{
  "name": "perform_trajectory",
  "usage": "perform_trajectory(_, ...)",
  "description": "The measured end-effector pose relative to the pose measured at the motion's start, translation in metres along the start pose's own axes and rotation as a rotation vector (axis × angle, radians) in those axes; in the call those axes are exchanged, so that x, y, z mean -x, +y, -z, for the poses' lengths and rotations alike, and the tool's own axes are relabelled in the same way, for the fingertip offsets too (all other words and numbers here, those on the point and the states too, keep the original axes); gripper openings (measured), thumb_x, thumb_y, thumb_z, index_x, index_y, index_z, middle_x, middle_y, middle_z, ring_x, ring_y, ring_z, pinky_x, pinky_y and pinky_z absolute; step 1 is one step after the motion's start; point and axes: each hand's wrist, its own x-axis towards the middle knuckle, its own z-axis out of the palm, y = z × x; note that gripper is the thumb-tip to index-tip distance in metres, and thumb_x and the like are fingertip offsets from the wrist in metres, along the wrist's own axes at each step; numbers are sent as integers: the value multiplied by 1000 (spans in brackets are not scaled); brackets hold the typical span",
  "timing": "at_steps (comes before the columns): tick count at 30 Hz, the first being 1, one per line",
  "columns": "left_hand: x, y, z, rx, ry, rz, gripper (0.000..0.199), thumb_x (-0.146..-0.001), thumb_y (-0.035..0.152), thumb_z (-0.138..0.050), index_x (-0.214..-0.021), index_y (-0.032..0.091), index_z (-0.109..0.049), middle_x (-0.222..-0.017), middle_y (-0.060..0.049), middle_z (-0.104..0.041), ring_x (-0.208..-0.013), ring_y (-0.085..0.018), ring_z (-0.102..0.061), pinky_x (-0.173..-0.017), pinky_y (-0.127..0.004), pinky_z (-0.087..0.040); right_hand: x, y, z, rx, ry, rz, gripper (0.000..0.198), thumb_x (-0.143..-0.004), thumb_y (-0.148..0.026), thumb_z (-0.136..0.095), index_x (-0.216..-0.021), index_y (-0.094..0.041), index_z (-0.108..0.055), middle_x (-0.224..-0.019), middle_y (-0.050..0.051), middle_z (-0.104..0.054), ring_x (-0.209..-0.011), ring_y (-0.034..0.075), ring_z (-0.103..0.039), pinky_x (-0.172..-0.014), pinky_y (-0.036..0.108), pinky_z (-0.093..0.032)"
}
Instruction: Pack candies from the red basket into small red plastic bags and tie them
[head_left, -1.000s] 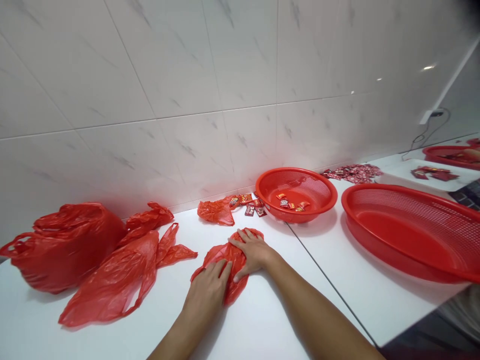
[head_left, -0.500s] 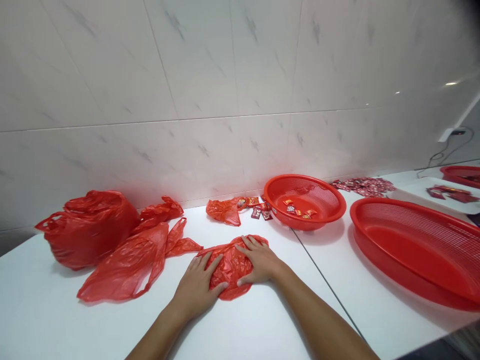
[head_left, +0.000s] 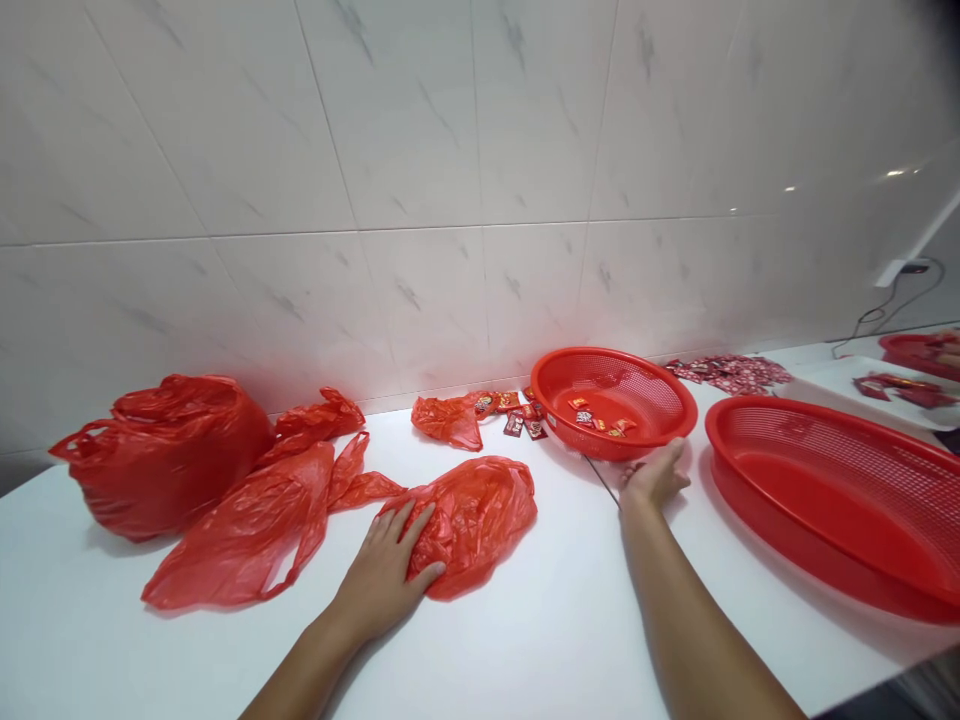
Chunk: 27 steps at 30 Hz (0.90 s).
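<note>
My left hand (head_left: 390, 570) lies open with spread fingers on the left part of a crumpled red plastic bag (head_left: 480, 520), which is flattened on the white table. My right hand (head_left: 654, 478) is at the near lower edge of a round red plastic basket (head_left: 611, 365), fingers apart; some fingers are partly hidden under the rim, and I cannot tell how firmly they touch. Several small red and yellow packets (head_left: 600, 424) lie in the basket.
On the left sit a full red plastic bag (head_left: 172, 460) and a loose red bag (head_left: 247, 530). Behind are a small red bag (head_left: 448, 421) and packets (head_left: 514, 424). To the right stand an oval red basket (head_left: 810, 500), a packet pile (head_left: 731, 374) and a white tray (head_left: 832, 380).
My right hand has left the flattened bag and moved right to the round basket's near edge. The bag's right part now shows uncovered and looks puffier. My left hand stays on the bag.
</note>
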Motion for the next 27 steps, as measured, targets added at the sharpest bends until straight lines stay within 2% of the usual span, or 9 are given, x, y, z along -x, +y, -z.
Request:
perform_trajectory(3, 2, 0, 0, 5, -3, -31, 76, -96, 59, -61, -165, 35, -36, -171, -9, -37, -156, -43, -32, -125, -66, -30, -8, -6, 4, 5, 21, -85, 69, -88, -82, -52, -128, -26, -45, -84, 9, -71, -58, 24, -68, -48, 35, -56)
perform_trajectory(7, 3, 2, -1, 16, -29, -105, 80, -95, 55, -64, -166, 37, -32, -172, -7, -33, -158, -42, -28, -127, -65, -27, -11, -12, 4, -53, -130, -190, 56, -85, -54, -70, -126, -22, -51, -87, 12, -77, -69, 27, -77, -54, 34, -61)
perform_trajectory(10, 2, 3, -3, 30, -7, -166, 84, -93, 54, -68, -166, 37, -31, -171, -6, -36, -157, -41, -30, -128, -64, -27, -8, -7, -1, -73, -142, -150, 48, -81, -37, -68, -124, -22, -54, -88, 9, -78, -69, 27, -78, -57, 36, -63)
perform_trajectory(14, 1, 5, -4, 34, -24, -161, 85, -94, 56, -66, -167, 35, -30, -171, -8, -36, -157, -41, -31, -128, -65, -27, 1, 9, -13, -93, -40, -21, 51, -81, -34, -63, -129, -22, -51, -86, 3, -76, -65, 24, -76, -55, 32, -64)
perform_trajectory(17, 2, 8, -1, 45, -25, -151, 87, -93, 55, -68, -167, 35, -29, -171, -7, -37, -157, -41, -31, -128, -64, -28, 9, 14, -21, -95, -65, 34, 47, -78, -32, -65, -123, -21, -55, -88, 2, -75, -64, 21, -75, -54, 29, -63)
perform_trajectory(19, 2, 11, 1, 54, -37, -138, 89, -92, 54, -69, -168, 34, -28, -171, -7, -36, -158, -40, -30, -129, -62, -27, 14, 11, -23, -94, -145, 32, 38, -77, -31, -63, -113, -19, -60, -85, 2, -74, -65, 21, -75, -56, 29, -63)
perform_trajectory(22, 4, 15, 3, 72, -53, -121, 91, -92, 54, -68, -169, 31, -25, -172, -8, -35, -159, -38, -28, -130, -61, -25, 26, 2, -24, -73, -338, -33, 29, -76, -29, -60, -101, -16, -64, -82, 5, -75, -71, 24, -77, -64, 33, -65)
perform_trajectory(24, 4, 15, 4, 83, -48, -123, 91, -92, 55, -68, -169, 30, -27, -171, -9, -36, -158, -39, -29, -130, -61, -25, 36, -4, -24, -41, -489, -113, 29, -77, -32, -61, -99, -14, -67, -85, 10, -77, -78, 29, -78, -69, 38, -64)
perform_trajectory(27, 4, 11, 6, 88, -37, -115, 90, -92, 56, -68, -168, 29, -28, -171, -9, -35, -159, -40, -28, -130, -62, -25, 52, -8, -24, 44, -752, -258, 38, -83, -40, -56, -106, -13, -71, -100, 16, -79, -90, 32, -79, -80, 41, -61)
